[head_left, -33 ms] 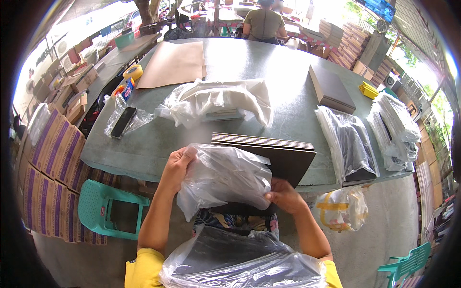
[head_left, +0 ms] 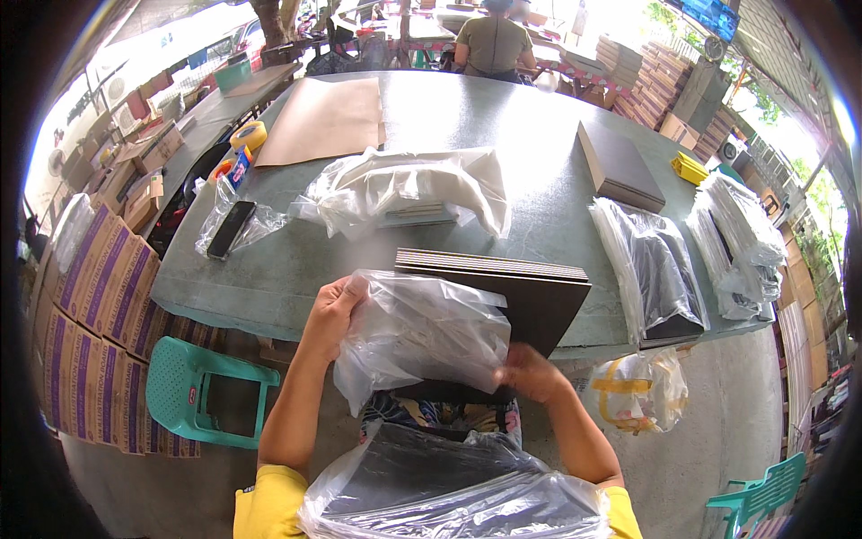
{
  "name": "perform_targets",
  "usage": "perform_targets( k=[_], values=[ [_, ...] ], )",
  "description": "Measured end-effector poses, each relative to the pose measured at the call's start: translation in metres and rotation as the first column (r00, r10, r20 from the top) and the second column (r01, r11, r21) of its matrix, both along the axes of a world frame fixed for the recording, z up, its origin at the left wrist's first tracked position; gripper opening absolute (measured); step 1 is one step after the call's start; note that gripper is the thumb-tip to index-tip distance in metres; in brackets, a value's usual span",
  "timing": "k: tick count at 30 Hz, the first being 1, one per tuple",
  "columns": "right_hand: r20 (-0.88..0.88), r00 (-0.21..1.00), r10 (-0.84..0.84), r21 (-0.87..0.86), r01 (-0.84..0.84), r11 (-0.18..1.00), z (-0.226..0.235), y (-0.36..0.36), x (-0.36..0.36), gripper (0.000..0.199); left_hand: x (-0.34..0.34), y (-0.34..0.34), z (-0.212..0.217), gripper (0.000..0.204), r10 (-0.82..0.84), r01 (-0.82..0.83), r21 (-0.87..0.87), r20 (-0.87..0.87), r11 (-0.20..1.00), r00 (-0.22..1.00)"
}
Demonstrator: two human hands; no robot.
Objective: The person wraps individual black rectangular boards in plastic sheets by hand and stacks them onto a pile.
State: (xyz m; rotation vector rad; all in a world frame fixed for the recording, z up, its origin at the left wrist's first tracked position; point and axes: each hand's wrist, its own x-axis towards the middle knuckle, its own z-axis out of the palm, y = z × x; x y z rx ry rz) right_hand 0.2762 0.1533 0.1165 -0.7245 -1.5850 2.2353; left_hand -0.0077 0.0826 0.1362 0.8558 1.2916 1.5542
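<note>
My left hand (head_left: 337,310) is closed on the upper left edge of a clear plastic bag (head_left: 422,332), which hangs loose and wrinkled in front of me. At the bag's lower right edge, my right hand (head_left: 536,373) pinches the film, its fingers slightly blurred. Behind the bag, a stack of black boards (head_left: 530,305) rests at the table's near edge, partly hidden by the film. Across my lap lies a black sheet or board in clear plastic (head_left: 449,476).
The grey-green table (head_left: 287,278) carries crumpled plastic bags (head_left: 404,184), brown paper (head_left: 323,117), a phone (head_left: 231,230), a yellow tape roll (head_left: 249,136), a dark board stack (head_left: 620,166) and bagged boards (head_left: 651,269). A green stool (head_left: 171,386) and cartons (head_left: 90,350) stand left. Another person (head_left: 494,45) sits beyond.
My right hand has shifted slightly and its fingers are more blurred. The bag has moved a little to the right; my left hand keeps its hold.
</note>
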Motion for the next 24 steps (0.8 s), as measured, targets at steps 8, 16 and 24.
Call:
perform_targets(
  k=[8, 16, 24],
  values=[
    [-0.23, 0.964, -0.133, -0.352, 0.045, 0.935, -0.003, 0.002, 0.009, 0.008, 0.003, -0.011, 0.015, 0.017, 0.279, -0.238, 0.152, -0.645, 0.959, 0.711],
    [-0.189, 0.981, -0.035, -0.027, 0.03, 0.999, 0.038, -0.01, -0.029, 0.02, 0.096, -0.022, 0.049, 0.039, -0.125, 0.33, 0.225, -0.623, 0.917, 0.772],
    [-0.561, 0.675, -0.479, -0.629, 0.03, 0.777, 0.02, 0.005, 0.009, 0.032, 0.035, -0.02, -0.019, 0.01, -0.014, 0.213, 0.245, -0.624, 0.946, 0.782]
  ],
)
